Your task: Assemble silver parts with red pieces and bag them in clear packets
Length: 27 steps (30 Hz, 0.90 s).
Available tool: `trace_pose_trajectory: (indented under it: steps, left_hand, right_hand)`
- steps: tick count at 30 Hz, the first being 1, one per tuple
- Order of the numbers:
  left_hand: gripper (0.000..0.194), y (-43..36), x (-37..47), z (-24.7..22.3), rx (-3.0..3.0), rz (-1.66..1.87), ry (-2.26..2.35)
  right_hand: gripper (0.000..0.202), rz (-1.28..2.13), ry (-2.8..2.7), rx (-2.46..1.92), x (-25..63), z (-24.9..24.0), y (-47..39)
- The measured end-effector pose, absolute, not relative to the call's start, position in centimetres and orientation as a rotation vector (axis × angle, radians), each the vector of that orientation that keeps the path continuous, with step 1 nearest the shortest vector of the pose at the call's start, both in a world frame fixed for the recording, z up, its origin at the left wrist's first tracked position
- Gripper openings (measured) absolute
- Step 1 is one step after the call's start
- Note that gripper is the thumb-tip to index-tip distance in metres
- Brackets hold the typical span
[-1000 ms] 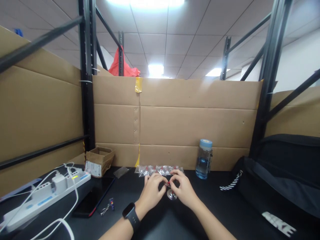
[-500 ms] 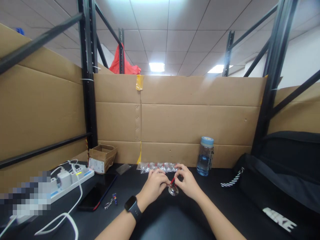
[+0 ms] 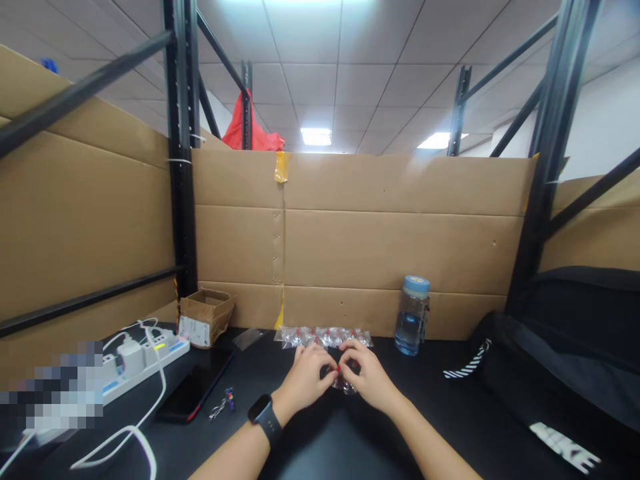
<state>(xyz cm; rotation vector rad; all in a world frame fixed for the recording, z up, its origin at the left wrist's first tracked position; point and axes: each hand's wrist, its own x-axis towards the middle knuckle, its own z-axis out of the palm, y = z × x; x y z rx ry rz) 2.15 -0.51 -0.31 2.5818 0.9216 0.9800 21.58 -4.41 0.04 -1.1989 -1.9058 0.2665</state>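
Note:
My left hand (image 3: pixel 311 375), with a dark watch on its wrist, has thumb and forefinger closed in a pinch on a thin red cord (image 3: pixel 339 368). Opposite it, my right hand (image 3: pixel 367 375) pinches the same cord, its fingertips almost meeting the left ones. Just under the fingertips is a small shiny silver round piece (image 3: pixel 347 387), partly hidden by my hands; its exact kind cannot be made out. Behind my hands lies a row of several clear plastic packets (image 3: pixel 327 335) with silver and red pieces inside.
A water bottle (image 3: pixel 412 317) stands at the back right, near a black bag (image 3: pixel 565 360). To the left are an open cardboard box (image 3: pixel 207 317), a phone (image 3: pixel 197 387), a small keychain (image 3: pixel 225 402) and a white power strip (image 3: pixel 145 363) with cables. Cardboard walls (image 3: pixel 390 247) enclose the table.
Both hands have drawn closer together over the silver piece. The length of red cord that showed between them is now mostly covered by my fingers.

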Motion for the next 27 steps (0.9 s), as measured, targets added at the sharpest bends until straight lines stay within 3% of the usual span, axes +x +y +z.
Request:
trace_pose_trajectory:
  steps: [10, 14, 19, 24, 27]
  left_hand:
    - [0.009, -0.2, 2.0, -0.7, 2.62, 0.855, 0.996]
    - [0.009, 0.0, 1.6, -0.9, 2.67, 0.706, 1.067]
    - [0.009, 0.0, 1.5, -0.9, 2.706, 0.661, 1.053]
    - [0.008, 0.0, 1.4, -1.0, 2.714, 0.679, 1.032]
    - [0.008, 0.1, 1.4, -1.3, 2.696, 0.681, 1.032]
  right_hand:
    - [0.009, 0.249, -2.045, -1.301, 22.5, 0.4, -4.5]
    - [0.022, 0.279, -2.179, -1.499, 24.6, 0.2, -4.5]
    - [0.015, 0.38, -2.228, -1.536, 25.4, -0.3, -3.9]
    - [0.031, 0.284, -2.104, -1.601, 24.5, -0.5, -4.2]
    - [0.029, 0.306, -2.125, -1.623, 24.4, -0.9, -4.2]
